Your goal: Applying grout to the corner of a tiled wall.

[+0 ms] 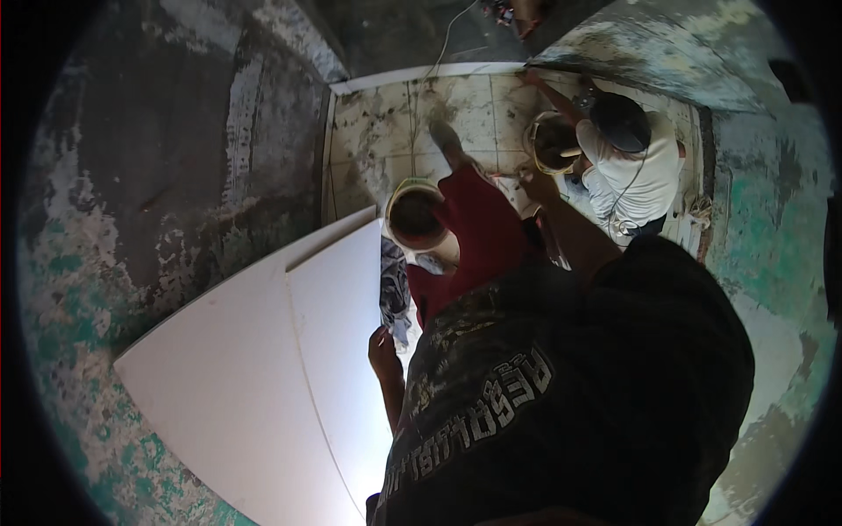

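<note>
Left of centre, the smooth, white, flat panel (pixel 338 307) runs lengthwise up the frame just left of the nearer left hand (pixel 383 352), the right hand (pixel 538 186) sitting upper centre; neither's grip can be told.

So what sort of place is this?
Probably a room being renovated, though its usual purpose can't be told: the wall has patchy, worn green paint, the tile floor is stained, and a bucket stands there.
</note>
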Tool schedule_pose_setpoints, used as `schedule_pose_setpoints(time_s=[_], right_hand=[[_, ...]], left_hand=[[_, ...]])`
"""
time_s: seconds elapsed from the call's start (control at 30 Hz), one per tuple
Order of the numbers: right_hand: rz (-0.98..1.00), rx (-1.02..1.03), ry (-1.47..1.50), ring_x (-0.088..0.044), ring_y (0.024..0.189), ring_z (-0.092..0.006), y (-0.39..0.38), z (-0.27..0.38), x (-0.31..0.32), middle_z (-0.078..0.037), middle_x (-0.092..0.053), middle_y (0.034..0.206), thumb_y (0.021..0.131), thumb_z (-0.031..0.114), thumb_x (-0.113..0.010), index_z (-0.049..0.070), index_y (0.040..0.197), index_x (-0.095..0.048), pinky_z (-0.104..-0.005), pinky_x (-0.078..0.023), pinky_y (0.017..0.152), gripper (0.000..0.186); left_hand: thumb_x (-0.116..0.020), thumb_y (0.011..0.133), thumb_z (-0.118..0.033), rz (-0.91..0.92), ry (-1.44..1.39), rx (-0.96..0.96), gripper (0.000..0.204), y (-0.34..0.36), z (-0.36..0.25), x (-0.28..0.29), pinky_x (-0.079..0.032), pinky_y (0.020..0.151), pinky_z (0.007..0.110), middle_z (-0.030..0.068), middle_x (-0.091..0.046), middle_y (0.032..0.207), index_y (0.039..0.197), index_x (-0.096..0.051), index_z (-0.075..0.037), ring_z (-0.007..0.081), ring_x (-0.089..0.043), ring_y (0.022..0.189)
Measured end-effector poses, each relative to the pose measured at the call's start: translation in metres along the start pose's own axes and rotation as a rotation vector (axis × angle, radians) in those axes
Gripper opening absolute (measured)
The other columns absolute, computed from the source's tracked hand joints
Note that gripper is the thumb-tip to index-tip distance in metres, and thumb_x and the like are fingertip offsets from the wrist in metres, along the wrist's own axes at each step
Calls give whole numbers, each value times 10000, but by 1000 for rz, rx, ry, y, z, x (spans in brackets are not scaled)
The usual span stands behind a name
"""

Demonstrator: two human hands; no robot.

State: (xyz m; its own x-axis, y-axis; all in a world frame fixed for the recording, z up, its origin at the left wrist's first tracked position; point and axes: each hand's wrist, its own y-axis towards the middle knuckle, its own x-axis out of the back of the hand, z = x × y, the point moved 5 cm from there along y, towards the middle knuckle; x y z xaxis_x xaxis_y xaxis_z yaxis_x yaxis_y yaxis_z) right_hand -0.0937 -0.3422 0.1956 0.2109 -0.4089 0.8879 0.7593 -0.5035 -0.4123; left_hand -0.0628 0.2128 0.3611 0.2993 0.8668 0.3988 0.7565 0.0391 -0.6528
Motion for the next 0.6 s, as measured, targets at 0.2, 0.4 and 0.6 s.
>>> schedule_pose_setpoints(time_s=[0.2,0.4,0.6], right_hand=[[408,-365,507,-583,826,-290,-174,-21,-93,-145,-612,861,760,335,-579,64,889,-630,-390,-456,745,305],[16,-422,412,-592,885,-335,-225,-22,-43,-188,-626,900,726,328,-595,45,922,-637,-430,-453,795,347],[366,-368,413,-602,861,-311,-226,-22,-32,-171,-637,871,729,390,-564,55,843,-664,-412,-466,769,367]], left_hand=[[-513,865,-145,78,68,5,266,-29,-8,47,-422,625,254,97,-588,978,1090,-552,-8,119,-526,748],[-506,854,-155,188,197,-104,290,-19,-42,37,-406,830,296,117,-582,1035,1102,-548,-12,185,-532,944],[-520,854,-174,219,242,-177,291,-11,-78,10,-407,852,317,119,-582,1045,1092,-552,-11,212,-533,982]])
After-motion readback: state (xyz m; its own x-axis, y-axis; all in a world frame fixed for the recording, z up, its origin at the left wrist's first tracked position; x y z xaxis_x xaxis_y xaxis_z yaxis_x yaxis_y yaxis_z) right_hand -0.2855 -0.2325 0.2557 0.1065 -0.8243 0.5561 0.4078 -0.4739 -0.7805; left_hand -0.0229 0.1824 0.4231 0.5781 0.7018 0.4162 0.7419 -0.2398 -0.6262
